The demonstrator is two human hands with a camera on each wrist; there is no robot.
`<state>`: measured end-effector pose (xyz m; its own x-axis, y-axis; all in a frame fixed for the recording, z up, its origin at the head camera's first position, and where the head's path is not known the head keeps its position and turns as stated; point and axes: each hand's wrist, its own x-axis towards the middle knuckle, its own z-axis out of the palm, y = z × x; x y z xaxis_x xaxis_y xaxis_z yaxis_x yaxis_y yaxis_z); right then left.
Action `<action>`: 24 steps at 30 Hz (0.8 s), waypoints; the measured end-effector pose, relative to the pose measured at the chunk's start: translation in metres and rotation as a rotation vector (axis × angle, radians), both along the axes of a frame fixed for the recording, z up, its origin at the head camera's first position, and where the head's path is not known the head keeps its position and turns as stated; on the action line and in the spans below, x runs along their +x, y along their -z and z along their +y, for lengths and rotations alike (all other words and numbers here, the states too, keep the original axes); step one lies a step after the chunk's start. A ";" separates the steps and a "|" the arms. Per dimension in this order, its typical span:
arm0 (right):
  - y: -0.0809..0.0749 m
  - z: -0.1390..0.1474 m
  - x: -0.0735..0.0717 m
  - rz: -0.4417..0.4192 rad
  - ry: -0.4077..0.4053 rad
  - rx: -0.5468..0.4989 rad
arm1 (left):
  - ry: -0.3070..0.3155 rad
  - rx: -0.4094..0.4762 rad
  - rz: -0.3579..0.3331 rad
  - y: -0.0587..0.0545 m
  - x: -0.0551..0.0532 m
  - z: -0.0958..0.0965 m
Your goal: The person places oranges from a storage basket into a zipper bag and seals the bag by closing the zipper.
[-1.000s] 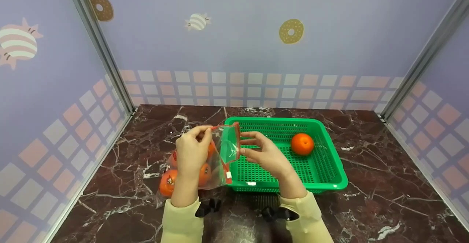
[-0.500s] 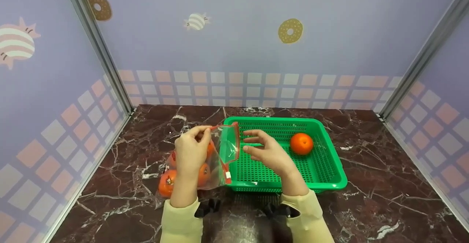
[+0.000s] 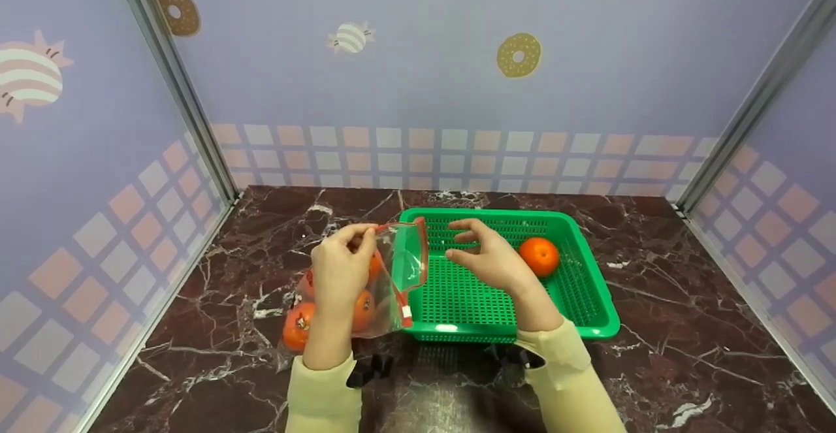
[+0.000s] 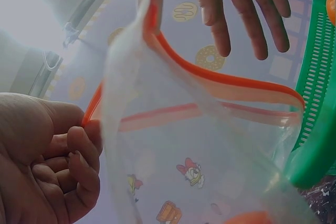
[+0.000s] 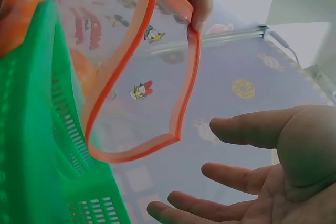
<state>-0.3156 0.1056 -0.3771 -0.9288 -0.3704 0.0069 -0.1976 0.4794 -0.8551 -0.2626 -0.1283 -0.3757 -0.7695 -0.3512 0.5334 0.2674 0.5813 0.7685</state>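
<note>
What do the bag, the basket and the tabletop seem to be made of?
Bag: thin, clear film, likely plastic; the fruit shows through. Basket: probably moulded plastic, glossy green with regular perforations. Tabletop: glossy marble or an imitation, judging by white veins and reflections.

Dark veined tabletop (image 3: 686,328) | on it: green basket (image 3: 605,299), zip bag (image 3: 384,323) of orange fruit (image 3: 297,334)
</note>
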 end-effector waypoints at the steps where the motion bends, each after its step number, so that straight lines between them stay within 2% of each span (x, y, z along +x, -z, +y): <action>1: -0.002 0.001 -0.001 0.003 -0.004 0.017 | 0.002 0.002 -0.002 0.000 0.000 0.000; 7: -0.012 0.006 -0.012 0.024 -0.023 0.144 | 0.008 0.007 -0.012 0.000 0.001 0.000; 13: -0.020 0.011 -0.026 0.008 -0.034 0.225 | 0.008 0.010 -0.025 0.000 0.001 0.000; 24: -0.024 0.024 -0.049 -0.011 -0.057 0.386 | -0.001 0.010 -0.033 -0.001 0.000 0.000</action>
<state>-0.3642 0.1296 -0.3532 -0.9058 -0.3952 -0.1530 -0.2251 0.7545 -0.6165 -0.2626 -0.1279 -0.3751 -0.7862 -0.3572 0.5043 0.2410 0.5742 0.7824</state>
